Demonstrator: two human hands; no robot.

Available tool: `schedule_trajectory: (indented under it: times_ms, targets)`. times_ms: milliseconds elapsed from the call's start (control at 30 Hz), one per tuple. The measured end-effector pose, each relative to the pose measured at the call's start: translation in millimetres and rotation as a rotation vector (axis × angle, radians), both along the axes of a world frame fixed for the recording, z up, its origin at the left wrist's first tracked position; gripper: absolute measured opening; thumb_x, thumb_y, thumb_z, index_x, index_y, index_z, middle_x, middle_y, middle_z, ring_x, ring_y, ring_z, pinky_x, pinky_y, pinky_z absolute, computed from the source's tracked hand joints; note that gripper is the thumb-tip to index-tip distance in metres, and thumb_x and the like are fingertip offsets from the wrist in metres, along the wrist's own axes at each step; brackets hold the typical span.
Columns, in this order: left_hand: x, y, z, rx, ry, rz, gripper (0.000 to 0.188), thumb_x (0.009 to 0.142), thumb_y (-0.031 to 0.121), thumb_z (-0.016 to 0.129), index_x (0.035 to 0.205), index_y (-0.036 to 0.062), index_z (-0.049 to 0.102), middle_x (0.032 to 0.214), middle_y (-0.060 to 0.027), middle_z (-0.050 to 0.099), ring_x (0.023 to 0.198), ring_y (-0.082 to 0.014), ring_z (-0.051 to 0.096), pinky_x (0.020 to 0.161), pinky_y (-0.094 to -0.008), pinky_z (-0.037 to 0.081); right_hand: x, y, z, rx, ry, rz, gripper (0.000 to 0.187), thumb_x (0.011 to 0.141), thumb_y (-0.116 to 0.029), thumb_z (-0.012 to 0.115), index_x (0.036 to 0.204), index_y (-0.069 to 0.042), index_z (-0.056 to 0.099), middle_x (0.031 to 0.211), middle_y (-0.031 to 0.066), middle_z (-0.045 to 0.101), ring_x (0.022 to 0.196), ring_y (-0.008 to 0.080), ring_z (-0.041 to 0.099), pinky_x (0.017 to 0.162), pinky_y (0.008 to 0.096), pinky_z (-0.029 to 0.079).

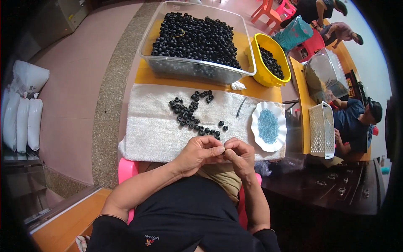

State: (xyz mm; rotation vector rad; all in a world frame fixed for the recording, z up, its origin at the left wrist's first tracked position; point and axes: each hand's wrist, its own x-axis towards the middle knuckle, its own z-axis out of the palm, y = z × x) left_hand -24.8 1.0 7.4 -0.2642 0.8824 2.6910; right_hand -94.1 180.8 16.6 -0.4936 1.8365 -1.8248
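Above the near edge of a white towel (145, 122), my left hand (196, 153) and my right hand (241, 157) meet fingertip to fingertip. Both are closed in a pinch; whatever lies between the fingers is too small and covered to make out. Just beyond the fingers, a loose cluster of small round black pieces with holes (183, 112) is spread over the towel. To the right of my hands stands a white scalloped plate (282, 131) holding many tiny light-blue pieces (268, 126). A thin dark stick-like tool (240, 107) lies on the towel beyond the plate's left side.
A large clear bin (191, 63) full of black pieces stands at the far side, beside a yellow basin (280, 81) with more. A crumpled white tissue (238, 85) lies between. Rightward are a white perforated basket (322, 132) and a seated person (356, 124). White sacks (23, 122) stand far left.
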Motion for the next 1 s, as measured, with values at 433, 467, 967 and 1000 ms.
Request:
schedule_trajectory:
  times_ms: [433, 467, 967, 1000]
  targets:
    - [2, 7, -5, 0.059, -0.035, 0.052, 0.009, 0.093, 0.008, 0.066, 0.1, 0.0034, 0.065, 0.091, -0.0061, 0.068, 0.081, -0.014, 0.067, 0.076, -0.0279, 0.057, 21, -4, -22, -0.005, 0.249, -0.205, 0.012, 0.09, -0.01, 0.07, 0.09, -0.001, 0.062, 0.09, 0.0038, 0.057, 0.081, 0.0103, 0.053, 0.071, 0.0222, 0.043]
    - [1, 8, -5, 0.053, -0.039, 0.045, 0.008, 0.093, 0.008, 0.066, 0.1, 0.0035, 0.065, 0.091, -0.006, 0.068, 0.081, -0.0139, 0.067, 0.076, -0.0278, 0.057, 20, -2, -24, -0.044, 0.178, -0.184, 0.013, 0.09, -0.011, 0.071, 0.089, -0.001, 0.062, 0.091, 0.0038, 0.057, 0.08, 0.0107, 0.053, 0.071, 0.023, 0.044]
    - [1, 2, -4, 0.111, -0.023, 0.066, 0.007, 0.092, 0.007, 0.066, 0.098, 0.003, 0.065, 0.092, -0.0073, 0.069, 0.085, -0.0167, 0.068, 0.079, -0.0312, 0.058, 21, -15, -2, 0.166, 0.984, -0.178, 0.026, 0.077, 0.006, 0.074, 0.101, -0.002, 0.065, 0.09, 0.013, 0.059, 0.071, 0.02, 0.058, 0.064, 0.0289, 0.048]
    - [1, 2, -5, 0.108, -0.02, 0.066, 0.007, 0.092, 0.007, 0.066, 0.098, 0.0027, 0.065, 0.092, -0.0077, 0.069, 0.086, -0.0172, 0.068, 0.079, -0.0318, 0.058, 20, -16, 0, 0.166, 0.986, -0.174, 0.026, 0.077, 0.006, 0.074, 0.101, -0.002, 0.065, 0.09, 0.013, 0.059, 0.071, 0.02, 0.058, 0.064, 0.0289, 0.048]
